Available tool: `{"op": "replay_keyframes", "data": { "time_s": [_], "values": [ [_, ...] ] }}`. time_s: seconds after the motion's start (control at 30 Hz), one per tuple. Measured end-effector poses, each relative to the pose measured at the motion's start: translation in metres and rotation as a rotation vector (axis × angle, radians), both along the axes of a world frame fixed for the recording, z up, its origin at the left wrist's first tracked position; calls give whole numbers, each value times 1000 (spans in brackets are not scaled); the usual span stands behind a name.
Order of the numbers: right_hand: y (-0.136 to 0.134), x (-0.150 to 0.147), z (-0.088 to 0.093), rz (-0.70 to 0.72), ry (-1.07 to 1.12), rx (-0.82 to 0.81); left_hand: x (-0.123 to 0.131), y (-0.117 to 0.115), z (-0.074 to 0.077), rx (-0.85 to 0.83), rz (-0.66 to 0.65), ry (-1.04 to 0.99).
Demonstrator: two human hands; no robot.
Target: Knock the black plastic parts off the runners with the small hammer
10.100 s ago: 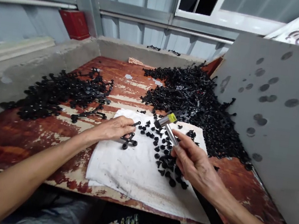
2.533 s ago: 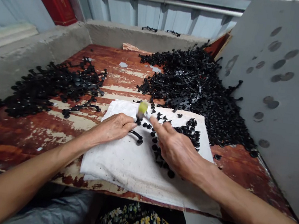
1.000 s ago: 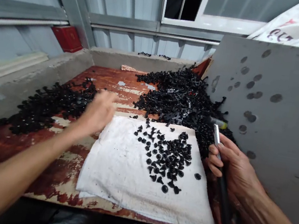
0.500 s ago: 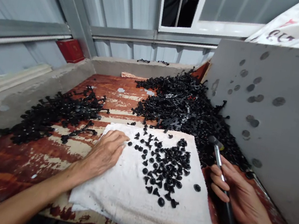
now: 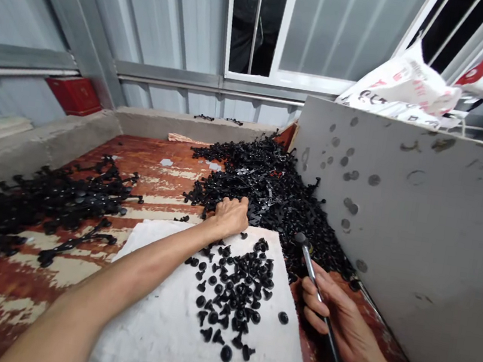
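Note:
My left hand [image 5: 231, 214] reaches to the near edge of the big pile of black plastic parts [image 5: 263, 184], just past the top of the white cloth. Its fingers are curled down and closed, and whatever they grip is hidden. In my right hand [image 5: 335, 310], to the right of the cloth, is a small mallet [image 5: 310, 269] with a dark round head, a shiny metal shaft and a black handle. The head points toward the pile. Many small black stemmed caps [image 5: 228, 297] lie scattered on the white cloth [image 5: 147, 324].
A second heap of black linked parts [image 5: 62, 196] covers the left of the worn red-brown table [image 5: 128, 152]. A grey spotted panel [image 5: 406, 230] walls off the right side. A red box [image 5: 74, 95] sits on the back-left ledge; plastic bags [image 5: 405, 87] rest behind the panel.
My left hand has moved from the cloth's left part forward to the pile's near edge. The view has shifted right and up. My right hand still holds the mallet.

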State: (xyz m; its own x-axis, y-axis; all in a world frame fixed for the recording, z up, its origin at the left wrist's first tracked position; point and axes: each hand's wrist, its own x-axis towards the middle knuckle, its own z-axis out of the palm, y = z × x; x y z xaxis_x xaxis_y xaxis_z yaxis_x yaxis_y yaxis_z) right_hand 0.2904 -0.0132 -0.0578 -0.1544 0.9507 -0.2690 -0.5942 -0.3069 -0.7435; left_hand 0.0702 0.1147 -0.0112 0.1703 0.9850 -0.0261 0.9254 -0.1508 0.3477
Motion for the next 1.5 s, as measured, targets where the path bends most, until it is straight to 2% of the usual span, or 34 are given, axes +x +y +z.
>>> {"op": "replay_keyframes", "data": {
  "time_s": [0.1,0.2,0.33,0.5,0.7,0.87,1.13,1.23,1.3,1.37,1.5],
  "values": [
    [0,0,0,3,18,-9,-14,11,3,-53,11,-134],
    [-1,1,0,-4,31,-7,-39,14,14,-108,36,-320],
    [-2,2,0,11,41,-3,-65,3,27,-121,107,-529],
    [-3,1,3,18,41,9,-79,-15,33,-117,188,-658],
    [-5,2,2,10,41,27,-86,-28,38,-144,139,-660],
    [-8,3,2,24,49,37,-84,-36,44,-150,21,-581],
    [-10,9,5,60,90,92,-75,-36,44,-65,68,-540],
    [-10,12,5,80,114,115,-61,-46,45,69,-11,-477],
    [-11,13,6,95,126,122,-44,-57,40,249,-139,-356],
    [-11,13,6,109,130,125,-23,-70,30,426,-300,-197],
    [-12,13,6,103,117,117,20,-92,6,655,-607,107]
  ]
}}
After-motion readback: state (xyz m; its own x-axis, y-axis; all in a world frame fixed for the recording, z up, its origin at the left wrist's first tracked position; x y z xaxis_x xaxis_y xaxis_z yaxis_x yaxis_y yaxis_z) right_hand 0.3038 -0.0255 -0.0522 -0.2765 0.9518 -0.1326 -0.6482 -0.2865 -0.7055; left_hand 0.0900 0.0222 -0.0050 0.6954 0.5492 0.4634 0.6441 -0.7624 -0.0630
